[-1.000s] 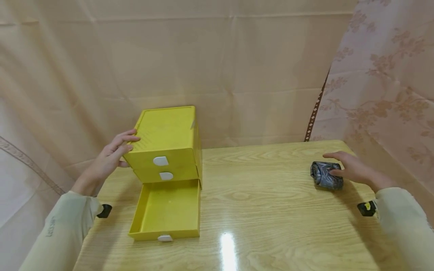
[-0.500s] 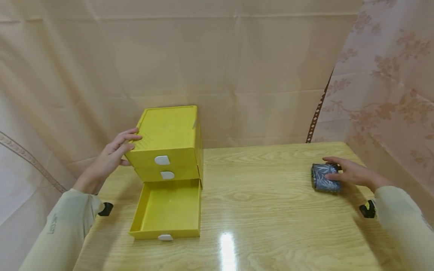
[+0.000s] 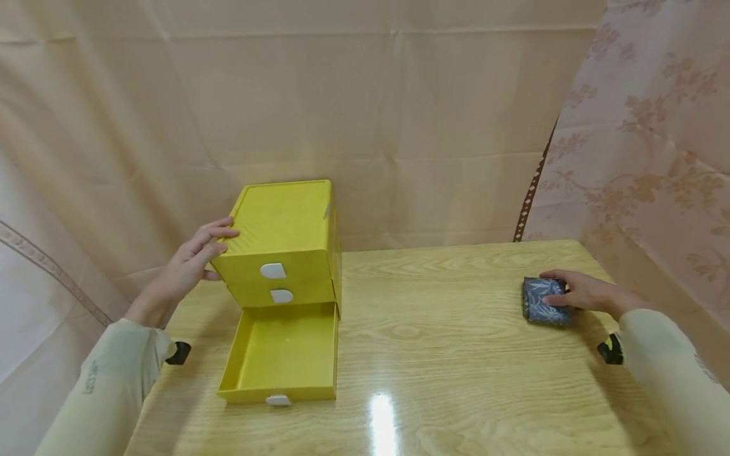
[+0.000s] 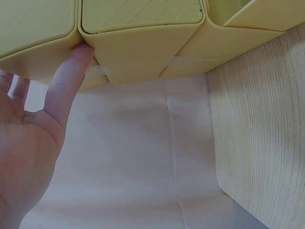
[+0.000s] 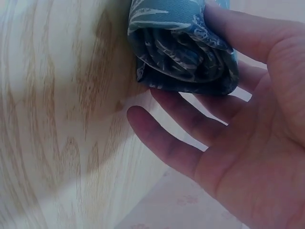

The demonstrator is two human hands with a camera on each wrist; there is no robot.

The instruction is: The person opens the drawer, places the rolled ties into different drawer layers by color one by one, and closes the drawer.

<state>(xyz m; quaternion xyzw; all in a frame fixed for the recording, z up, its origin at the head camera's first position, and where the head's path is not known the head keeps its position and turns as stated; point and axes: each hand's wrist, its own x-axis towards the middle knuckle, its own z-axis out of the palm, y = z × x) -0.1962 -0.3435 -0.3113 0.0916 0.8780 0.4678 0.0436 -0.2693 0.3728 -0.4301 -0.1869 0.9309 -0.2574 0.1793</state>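
Observation:
A rolled-up dark blue-grey cloth with a pale leaf pattern [image 3: 544, 303] lies at the right of the table. My right hand [image 3: 584, 292] holds it, thumb on the near side and fingers behind; in the right wrist view, the spiral end of the roll [image 5: 183, 59] faces the camera and the lower fingers stay apart from it. At the left stands a yellow drawer cabinet [image 3: 282, 215]. My left hand [image 3: 185, 263] rests on its upper left edge, fingers extended over the top. In the left wrist view, one digit [image 4: 69, 78] touches the seam below the top section.
The cabinet's bottom drawer [image 3: 285, 348] is pulled out toward me, with nothing in it; two upper drawers with white tabs [image 3: 272, 270] are in. A wood-grain table [image 3: 433, 342] runs between the hands. Beige curtains [image 3: 365, 114] hang close behind.
The cloth roll has turned so its patterned face shows more, and my right fingers have closed in around it. My left hand stays on the cabinet.

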